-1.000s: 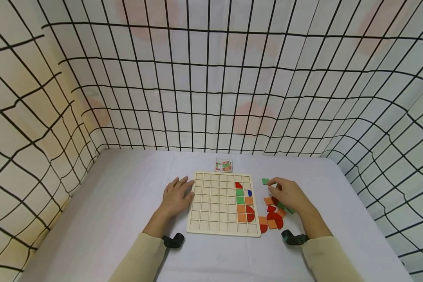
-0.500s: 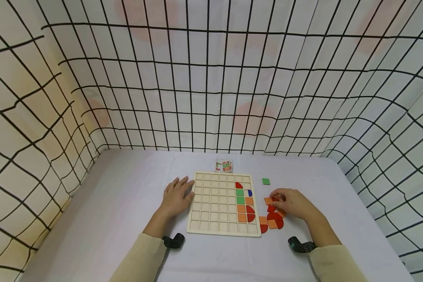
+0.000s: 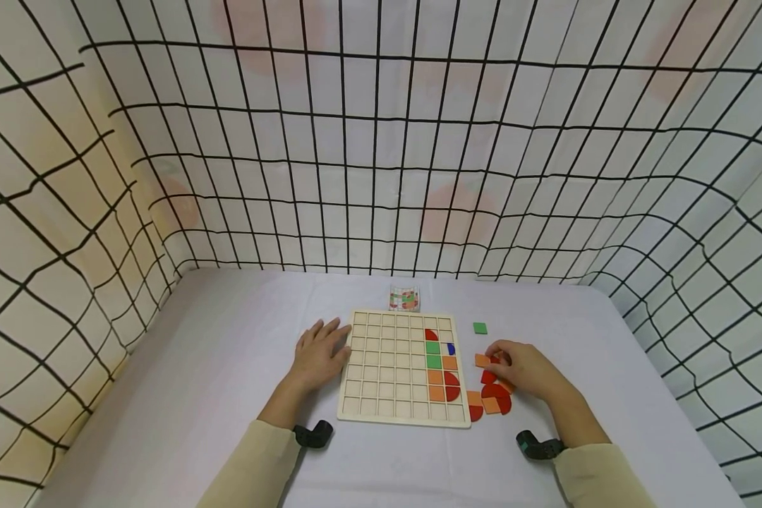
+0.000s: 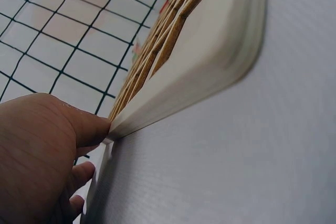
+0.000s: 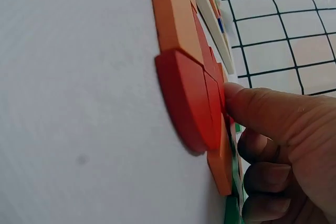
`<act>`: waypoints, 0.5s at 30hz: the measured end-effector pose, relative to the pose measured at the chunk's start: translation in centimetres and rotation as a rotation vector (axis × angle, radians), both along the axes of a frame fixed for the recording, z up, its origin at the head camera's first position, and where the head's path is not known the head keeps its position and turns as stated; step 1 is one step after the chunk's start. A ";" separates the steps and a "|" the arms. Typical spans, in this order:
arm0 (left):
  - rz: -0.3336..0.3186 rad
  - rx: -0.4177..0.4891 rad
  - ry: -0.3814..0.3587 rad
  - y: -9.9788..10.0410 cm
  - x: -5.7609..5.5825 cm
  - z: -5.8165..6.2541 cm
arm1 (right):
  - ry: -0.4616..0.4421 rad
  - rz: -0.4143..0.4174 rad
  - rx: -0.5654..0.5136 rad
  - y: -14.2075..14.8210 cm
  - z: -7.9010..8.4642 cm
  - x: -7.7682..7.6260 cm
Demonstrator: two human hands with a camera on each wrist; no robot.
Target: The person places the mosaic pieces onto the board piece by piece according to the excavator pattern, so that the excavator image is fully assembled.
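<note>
My left hand (image 3: 320, 355) rests at the left edge of the wooden grid board (image 3: 387, 421), its fingers spread and its thumb touching the rim in the left wrist view. The board's right columns hold red, green, orange and blue pieces. Right of the board, my right hand (image 3: 523, 368) reaches into a pile of loose pieces. Its thumb and index finger pinch a red piece (image 3: 494, 358) next to an orange square (image 3: 482, 360). In the right wrist view the thumb partly hides that piece, and the other fingers are curled. A green square (image 3: 480, 328) lies apart, beyond the hand.
A small patterned card (image 3: 404, 298) stands behind the board. More red quarter circles (image 3: 497, 390) and orange squares (image 3: 492, 406) lie near the board's right corner. Black wire mesh (image 3: 381, 176) rises at the back and sides of the white-covered table (image 3: 228, 303).
My right hand has drawn back from beside the green square to the pile nearer me, where its fingertips have closed at a red piece. The left hand has stayed at the board's edge.
</note>
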State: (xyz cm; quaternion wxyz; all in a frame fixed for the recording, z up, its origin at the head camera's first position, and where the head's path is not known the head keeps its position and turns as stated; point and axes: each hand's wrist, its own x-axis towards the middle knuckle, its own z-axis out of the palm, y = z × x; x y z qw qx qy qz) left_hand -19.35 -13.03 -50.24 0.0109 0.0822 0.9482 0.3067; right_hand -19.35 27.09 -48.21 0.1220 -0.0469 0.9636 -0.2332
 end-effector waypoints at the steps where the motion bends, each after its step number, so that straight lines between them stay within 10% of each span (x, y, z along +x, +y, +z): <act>1: 0.000 -0.001 0.002 0.0 0.0 0.0 | -0.001 0.000 0.001 -0.1 0.0 0.0; 15: 0.005 0.004 0.011 0.0 0.1 -0.1 | 0.009 0.010 0.019 -0.6 -0.2 -0.4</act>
